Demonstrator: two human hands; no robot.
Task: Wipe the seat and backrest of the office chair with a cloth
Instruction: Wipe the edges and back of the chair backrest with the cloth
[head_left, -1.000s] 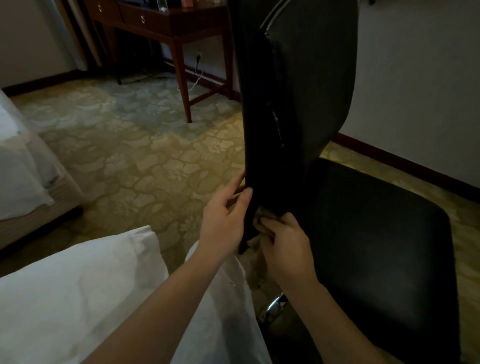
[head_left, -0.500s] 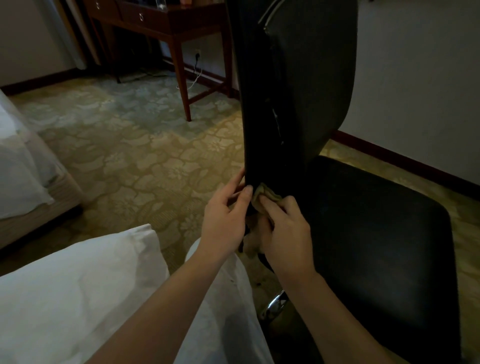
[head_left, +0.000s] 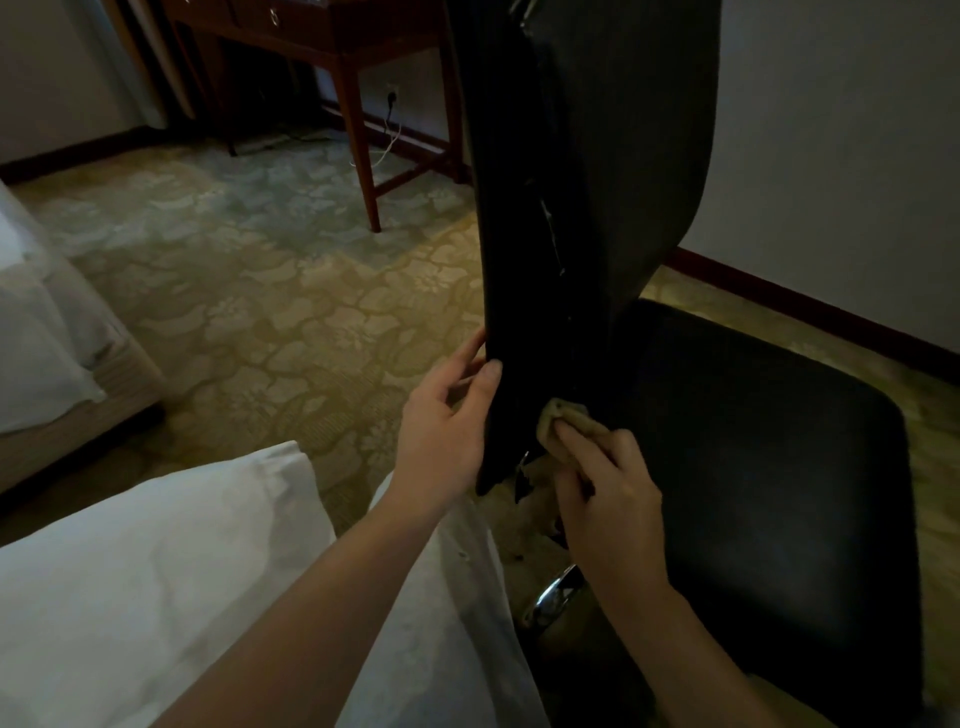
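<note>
The black office chair stands side-on in front of me, its tall backrest (head_left: 587, 171) rising out of the top of the view and its padded seat (head_left: 769, 457) at the right. My left hand (head_left: 449, 421) grips the rear edge of the backrest near its bottom, thumb on the near face. My right hand (head_left: 608, 486) holds a small tan cloth (head_left: 563, 418) and presses it against the lowest part of the backrest, just above the seat joint. Most of the cloth is hidden under my fingers.
A chrome part of the chair base (head_left: 558, 597) shows below my right wrist. White fabric (head_left: 156, 587) fills the lower left. A bed (head_left: 47, 358) stands at the left, a dark wooden desk (head_left: 332, 47) at the back, and a wall with red skirting (head_left: 810, 306) on the right.
My right hand has slid the cloth a little rightward and up along the foot of the backrest, toward the seat joint. My left hand keeps its hold on the backrest edge.
</note>
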